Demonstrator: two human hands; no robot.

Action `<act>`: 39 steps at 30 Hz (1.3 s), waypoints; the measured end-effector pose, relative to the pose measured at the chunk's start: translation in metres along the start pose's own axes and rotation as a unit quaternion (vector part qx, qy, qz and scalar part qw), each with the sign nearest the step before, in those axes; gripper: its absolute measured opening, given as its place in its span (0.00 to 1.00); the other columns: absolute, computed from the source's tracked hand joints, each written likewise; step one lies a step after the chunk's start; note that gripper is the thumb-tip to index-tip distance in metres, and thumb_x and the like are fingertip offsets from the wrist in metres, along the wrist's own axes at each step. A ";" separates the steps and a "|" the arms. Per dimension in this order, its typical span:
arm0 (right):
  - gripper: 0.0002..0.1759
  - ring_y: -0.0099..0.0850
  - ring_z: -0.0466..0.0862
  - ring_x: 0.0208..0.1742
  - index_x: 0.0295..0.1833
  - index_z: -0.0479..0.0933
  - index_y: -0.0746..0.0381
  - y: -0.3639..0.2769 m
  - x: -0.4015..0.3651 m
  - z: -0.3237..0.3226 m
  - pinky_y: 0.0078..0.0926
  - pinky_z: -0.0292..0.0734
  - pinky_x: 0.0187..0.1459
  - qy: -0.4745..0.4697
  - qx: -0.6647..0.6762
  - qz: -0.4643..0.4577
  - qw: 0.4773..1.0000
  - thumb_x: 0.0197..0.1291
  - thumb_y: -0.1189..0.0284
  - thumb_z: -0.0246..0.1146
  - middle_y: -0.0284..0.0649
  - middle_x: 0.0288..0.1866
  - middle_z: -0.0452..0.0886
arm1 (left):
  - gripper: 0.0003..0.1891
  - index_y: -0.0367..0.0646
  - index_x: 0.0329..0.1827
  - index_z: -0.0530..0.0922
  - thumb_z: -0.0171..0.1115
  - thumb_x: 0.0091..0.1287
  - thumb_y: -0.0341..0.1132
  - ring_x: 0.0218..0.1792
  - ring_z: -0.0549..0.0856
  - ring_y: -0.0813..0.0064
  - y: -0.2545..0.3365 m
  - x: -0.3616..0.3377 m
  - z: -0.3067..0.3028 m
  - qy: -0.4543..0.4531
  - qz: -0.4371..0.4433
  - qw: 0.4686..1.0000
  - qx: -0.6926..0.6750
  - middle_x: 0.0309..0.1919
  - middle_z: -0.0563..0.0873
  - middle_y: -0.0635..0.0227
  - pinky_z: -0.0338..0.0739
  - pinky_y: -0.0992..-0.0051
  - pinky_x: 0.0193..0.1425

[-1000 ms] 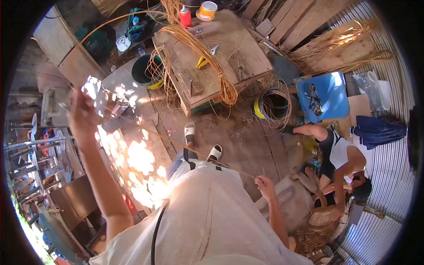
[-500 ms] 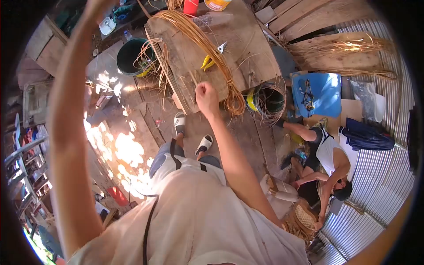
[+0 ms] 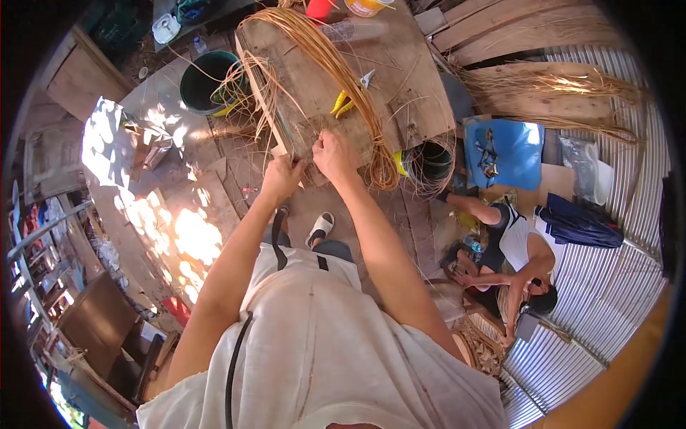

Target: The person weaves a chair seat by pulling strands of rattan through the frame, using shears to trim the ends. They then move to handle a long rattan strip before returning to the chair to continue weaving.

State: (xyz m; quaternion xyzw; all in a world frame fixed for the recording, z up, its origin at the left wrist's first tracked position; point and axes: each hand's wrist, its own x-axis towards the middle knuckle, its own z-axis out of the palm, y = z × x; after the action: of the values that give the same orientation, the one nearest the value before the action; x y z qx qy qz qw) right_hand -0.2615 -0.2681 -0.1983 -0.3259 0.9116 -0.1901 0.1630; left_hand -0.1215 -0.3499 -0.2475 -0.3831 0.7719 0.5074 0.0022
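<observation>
My left hand (image 3: 284, 176) is low in front of the wooden table's near left corner, its fingers pinched together; what they hold is too small to make out. Close beside it, my right hand (image 3: 334, 154) is closed at the table's near edge, and a thin cane strand seems to run from its fingertips. Beyond my right hand, yellow-handled pliers (image 3: 351, 96) lie on the table (image 3: 407, 68). A long bundle of brown cane strands (image 3: 325, 57) stretches across the tabletop, its looped end hanging over the near edge. Loose pale strands (image 3: 261, 89) dangle over the left edge.
Dark buckets stand left (image 3: 204, 86) and right (image 3: 432, 161) of the table. A blue plastic surface (image 3: 504, 154) holds dark tools. A seated person (image 3: 525, 250) bends over carved-looking work at the right, near corrugated metal sheeting (image 3: 572, 314). More strands (image 3: 557, 93) lie on boards.
My left arm has come down from high at the left, bringing that hand next to my right hand. My right hand has hardly moved. The seated person's arms have shifted slightly.
</observation>
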 end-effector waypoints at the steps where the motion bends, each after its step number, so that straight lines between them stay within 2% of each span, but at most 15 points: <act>1: 0.11 0.51 0.85 0.41 0.38 0.83 0.62 0.001 0.004 -0.002 0.46 0.79 0.43 0.001 -0.001 -0.001 1.000 0.61 0.65 0.62 0.51 0.36 0.86 | 0.16 0.34 0.43 0.81 0.64 0.66 0.42 0.34 0.87 0.45 -0.004 -0.001 -0.003 -0.002 0.032 0.999 0.026 0.29 0.85 0.44 0.81 0.56 0.42; 3: 0.14 0.56 0.85 0.42 0.42 0.80 0.67 0.009 0.013 -0.012 0.51 0.79 0.45 0.006 0.145 0.079 0.986 0.64 0.66 0.58 0.56 0.38 0.85 | 0.14 0.34 0.39 0.82 0.64 0.65 0.39 0.33 0.86 0.47 -0.016 -0.008 -0.014 -0.005 0.067 0.996 0.053 0.28 0.84 0.43 0.80 0.58 0.41; 5: 0.15 0.56 0.85 0.42 0.41 0.80 0.68 0.024 0.024 -0.018 0.51 0.80 0.45 0.011 0.121 0.074 0.990 0.64 0.66 0.58 0.58 0.38 0.85 | 0.15 0.34 0.42 0.78 0.59 0.67 0.41 0.42 0.85 0.39 -0.037 -0.026 -0.033 -0.108 0.037 0.981 0.154 0.36 0.85 0.39 0.78 0.47 0.49; 7: 0.16 0.56 0.85 0.43 0.39 0.79 0.71 0.040 0.024 -0.019 0.52 0.80 0.45 0.018 0.075 0.070 0.995 0.64 0.66 0.58 0.62 0.38 0.84 | 0.15 0.34 0.45 0.78 0.60 0.66 0.40 0.44 0.85 0.39 -0.067 -0.051 -0.055 -0.161 -0.018 0.964 0.209 0.37 0.86 0.40 0.78 0.48 0.50; 11: 0.16 0.50 0.86 0.45 0.44 0.83 0.63 0.038 0.012 -0.015 0.45 0.80 0.46 0.032 0.067 0.016 0.997 0.61 0.60 0.66 0.52 0.40 0.86 | 0.15 0.33 0.42 0.79 0.61 0.64 0.39 0.42 0.86 0.44 -0.071 -0.084 -0.090 -0.097 -0.081 0.979 0.161 0.34 0.87 0.44 0.80 0.53 0.48; 16: 0.15 0.48 0.86 0.43 0.42 0.84 0.63 0.024 0.010 -0.013 0.45 0.79 0.44 0.012 0.137 0.067 0.988 0.61 0.62 0.66 0.52 0.38 0.86 | 0.17 0.32 0.41 0.84 0.64 0.66 0.41 0.29 0.83 0.71 -0.040 -0.044 -0.085 -0.087 -0.045 0.994 -0.046 0.27 0.84 0.61 0.79 0.69 0.38; 20: 0.10 0.52 0.86 0.42 0.41 0.82 0.66 0.037 0.014 -0.014 0.46 0.80 0.44 0.071 0.140 0.084 0.984 0.63 0.69 0.63 0.55 0.38 0.85 | 0.19 0.33 0.46 0.84 0.63 0.71 0.45 0.23 0.75 0.84 0.066 0.010 -0.089 -0.077 -0.079 0.972 -0.208 0.31 0.87 0.66 0.65 0.81 0.22; 23: 0.10 0.52 0.86 0.40 0.39 0.80 0.67 0.043 -0.004 -0.050 0.47 0.79 0.42 0.097 0.166 0.132 0.973 0.64 0.70 0.61 0.57 0.36 0.85 | 0.20 0.33 0.49 0.83 0.64 0.71 0.45 0.23 0.76 0.86 0.107 0.030 -0.090 -0.117 -0.135 0.937 -0.301 0.39 0.88 0.65 0.63 0.83 0.20; 24: 0.11 0.52 0.86 0.39 0.41 0.80 0.67 0.043 -0.016 -0.058 0.46 0.79 0.42 0.055 0.137 0.070 0.987 0.64 0.68 0.61 0.56 0.36 0.84 | 0.20 0.33 0.49 0.83 0.64 0.71 0.45 0.23 0.76 0.86 0.114 0.033 -0.085 -0.114 -0.132 0.938 -0.298 0.39 0.88 0.65 0.63 0.83 0.20; 28: 0.14 0.49 0.85 0.36 0.49 0.81 0.64 0.014 -0.065 -0.086 0.39 0.78 0.39 0.009 0.188 -0.045 0.981 0.68 0.64 0.61 0.52 0.36 0.85 | 0.17 0.36 0.44 0.83 0.66 0.71 0.45 0.20 0.76 0.86 0.100 0.051 -0.071 -0.067 -0.142 0.908 -0.389 0.32 0.87 0.68 0.60 0.83 0.17; 31: 0.15 0.38 0.84 0.31 0.53 0.80 0.63 0.004 -0.078 -0.089 0.33 0.78 0.38 -0.039 0.279 -0.003 0.960 0.71 0.64 0.60 0.47 0.35 0.84 | 0.18 0.40 0.35 0.84 0.66 0.70 0.49 0.17 0.74 0.85 0.096 0.051 -0.087 -0.040 -0.202 0.910 -0.361 0.24 0.85 0.72 0.58 0.82 0.15; 32: 0.13 0.29 0.82 0.29 0.53 0.80 0.64 0.008 -0.081 -0.079 0.28 0.77 0.36 -0.023 0.284 -0.016 0.958 0.73 0.67 0.57 0.43 0.32 0.84 | 0.21 0.40 0.34 0.84 0.64 0.70 0.52 0.16 0.74 0.85 0.092 0.048 -0.098 -0.120 -0.219 0.941 -0.227 0.23 0.84 0.71 0.58 0.82 0.15; 34: 0.13 0.27 0.82 0.29 0.53 0.80 0.65 0.003 -0.082 -0.085 0.26 0.77 0.35 -0.052 0.316 0.008 0.947 0.72 0.67 0.57 0.41 0.32 0.84 | 0.28 0.39 0.35 0.83 0.60 0.70 0.60 0.15 0.75 0.83 0.085 0.036 -0.107 -0.208 -0.209 0.955 -0.028 0.22 0.84 0.70 0.58 0.82 0.14; 37: 0.13 0.24 0.81 0.28 0.52 0.80 0.66 -0.013 -0.087 -0.106 0.24 0.77 0.33 -0.112 0.358 0.020 0.927 0.72 0.68 0.57 0.39 0.31 0.84 | 0.29 0.38 0.39 0.83 0.59 0.70 0.62 0.17 0.78 0.82 0.101 0.006 -0.116 -0.294 -0.228 0.908 -0.195 0.24 0.85 0.67 0.59 0.83 0.13; 39: 0.12 0.23 0.82 0.28 0.51 0.79 0.66 -0.014 -0.094 -0.111 0.22 0.78 0.32 -0.141 0.367 0.005 0.920 0.72 0.69 0.57 0.38 0.30 0.84 | 0.26 0.40 0.44 0.83 0.60 0.70 0.59 0.14 0.74 0.81 0.083 0.013 -0.104 -0.265 -0.224 0.905 -0.245 0.22 0.82 0.69 0.60 0.84 0.14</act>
State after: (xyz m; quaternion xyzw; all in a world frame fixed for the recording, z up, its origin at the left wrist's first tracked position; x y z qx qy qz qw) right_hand -0.2319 -0.1892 -0.0783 -0.2619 0.7472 -0.4621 0.3994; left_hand -0.1397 -0.4231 -0.1377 -0.3861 0.4882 0.7492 0.2266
